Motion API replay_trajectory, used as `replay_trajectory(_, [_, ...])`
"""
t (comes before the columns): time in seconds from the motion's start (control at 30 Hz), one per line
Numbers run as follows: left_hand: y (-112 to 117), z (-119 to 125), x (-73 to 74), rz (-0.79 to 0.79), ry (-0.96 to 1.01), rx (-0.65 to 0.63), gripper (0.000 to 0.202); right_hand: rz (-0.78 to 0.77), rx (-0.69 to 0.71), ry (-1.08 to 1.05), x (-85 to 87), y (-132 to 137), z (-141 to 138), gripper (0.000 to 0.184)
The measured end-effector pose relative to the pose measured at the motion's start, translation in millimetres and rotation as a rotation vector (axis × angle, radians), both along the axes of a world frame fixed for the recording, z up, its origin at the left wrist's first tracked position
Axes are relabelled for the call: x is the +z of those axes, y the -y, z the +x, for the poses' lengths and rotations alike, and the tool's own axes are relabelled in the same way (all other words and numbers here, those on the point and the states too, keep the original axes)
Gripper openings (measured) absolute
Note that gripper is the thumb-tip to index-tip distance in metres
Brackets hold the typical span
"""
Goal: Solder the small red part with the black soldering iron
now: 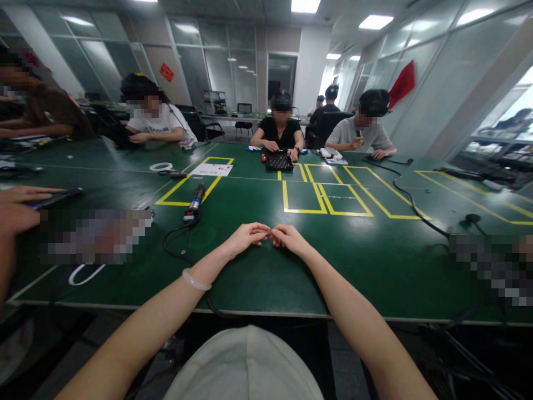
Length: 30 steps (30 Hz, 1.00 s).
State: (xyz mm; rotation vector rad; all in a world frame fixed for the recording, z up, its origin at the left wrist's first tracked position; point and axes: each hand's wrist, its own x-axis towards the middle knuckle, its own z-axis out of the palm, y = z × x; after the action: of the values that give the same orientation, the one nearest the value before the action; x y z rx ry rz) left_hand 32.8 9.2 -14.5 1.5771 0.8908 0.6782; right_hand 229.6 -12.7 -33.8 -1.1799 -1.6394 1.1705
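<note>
Both my hands meet above the near middle of the green table (254, 278). Between the fingertips is a small orange-red piece (268, 231), too small to name. My left hand (249, 236) is closed in a pinch at its left side, with a pale bracelet (196, 279) on the wrist. From the right, my right hand (288, 238) pinches at the same piece, its fingers pressed together. Most of the piece is hidden by the fingers.
A black cylindrical tool (198, 197) with a cable lies left of my hands. Yellow tape outlines (306, 211) mark the table ahead. A person opposite works over a black tray (279, 161); other people sit around. A black cable (410, 194) runs along the right.
</note>
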Motion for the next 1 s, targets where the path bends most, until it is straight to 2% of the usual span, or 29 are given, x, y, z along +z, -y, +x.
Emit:
replay_trajectory(0.3, [-0.3, -2.9, -2.2, 0.12, -0.01, -0.013, 0.048, 0.035, -0.01, 0.038, 0.6, 1.0, 0.8, 0.026])
replay_trajectory(0.5, [5.4, -4.6, 4.4, 0.443, -0.098, 0.024, 0.031, 0.027, 0.008, 0.004, 2.9, 2.1, 1.0, 0.033])
replay_trajectory(0.73, [14.0, -3.3, 12.1, 0.703, -0.188, 0.033, 0.025, 0.01, 0.023, -0.074, -0.1, 0.6, 3.2, 0.035])
replay_trajectory(0.93, [13.8, -1.9, 6.4, 0.776, -0.152, 0.02, 0.054, 0.049, 0.052, -0.154, -5.6, -3.1, 3.5, 0.032])
replay_trajectory(1.0, [11.6, -1.4, 2.7, 0.774, -0.124, 0.031, 0.058, 0.089, 0.049, -0.178, -7.2, -4.1, 3.8, 0.032])
